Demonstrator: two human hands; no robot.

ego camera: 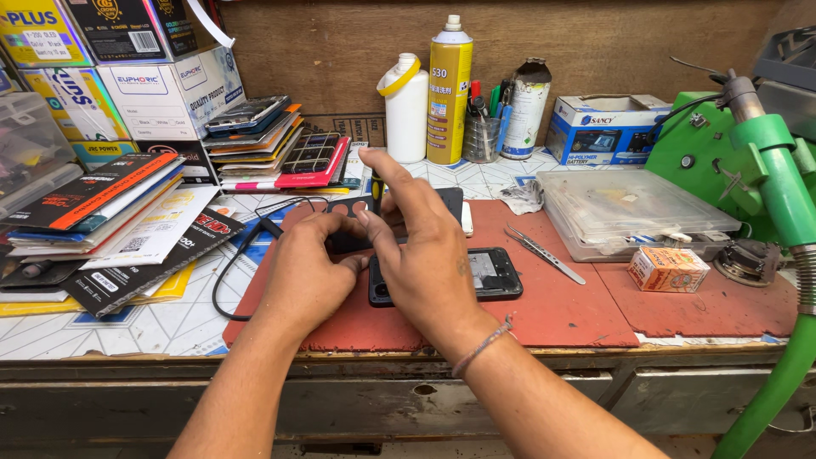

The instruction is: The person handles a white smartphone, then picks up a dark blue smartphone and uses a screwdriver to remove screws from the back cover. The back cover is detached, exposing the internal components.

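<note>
A dark phone point(495, 274) lies open on a red mat point(552, 314), its inner side up. My left hand point(304, 274) sits curled at the phone's left end and presses down on it. Over the phone's middle, my right hand point(425, 255) has its fingers raised and pinches a small screwdriver point(376, 185) with a black and yellow handle, standing upright; its tip is hidden. A black back cover point(350, 208) with camera holes lies just behind my hands.
Tweezers point(544, 253) lie on the mat right of the phone. A clear plastic box point(629, 208), a small orange carton point(669, 269) and a green machine point(765, 170) stand at the right. A spray can point(449, 89), a white bottle point(406, 106) and stacked packages point(110, 212) fill the back and left.
</note>
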